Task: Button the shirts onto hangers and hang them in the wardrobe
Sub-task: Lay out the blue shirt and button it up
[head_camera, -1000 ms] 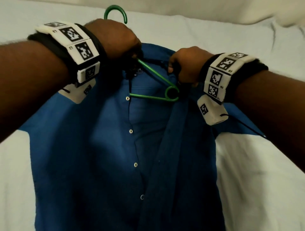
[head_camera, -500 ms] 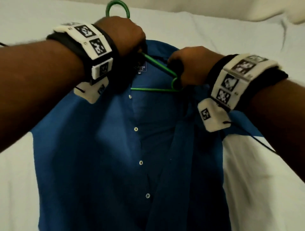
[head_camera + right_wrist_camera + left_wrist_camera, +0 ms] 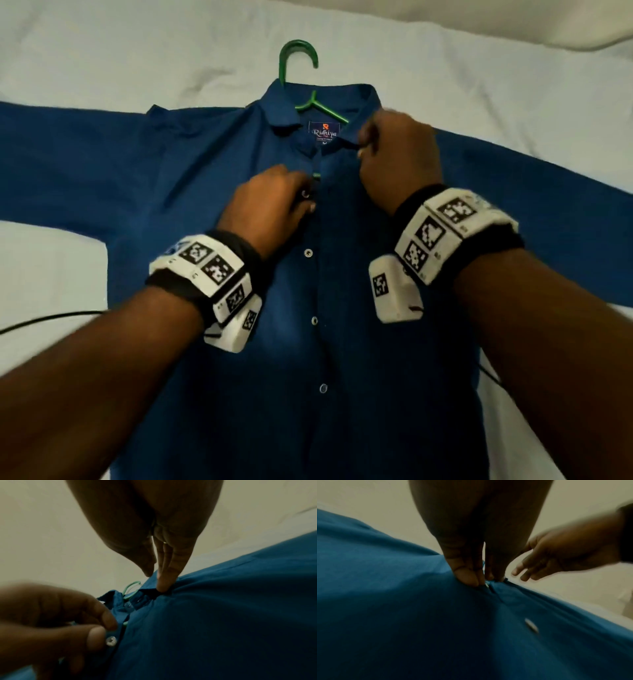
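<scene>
On the white sheet (image 3: 102, 51), both hands pinch the smooth blue shirt (image 3: 205, 394) placket.

You can read one brand label (image 3: 323, 131): a dark patch sewn inside the back of the collar of the blue shirt (image 3: 191, 164), just below the green hanger (image 3: 298, 56). It carries a small orange "R" mark at the top and under it the word "Ridhiya" in pale script. A finer line beneath that word is too small to make out, and a small tab hanging under the patch shows a letter that looks like "M", half hidden by the placket. The white bands (image 3: 205, 270) on your wrists bear black-and-white square marker codes, with tiny characters beside them that you cannot read. Your wrist views show no lettering.
</scene>
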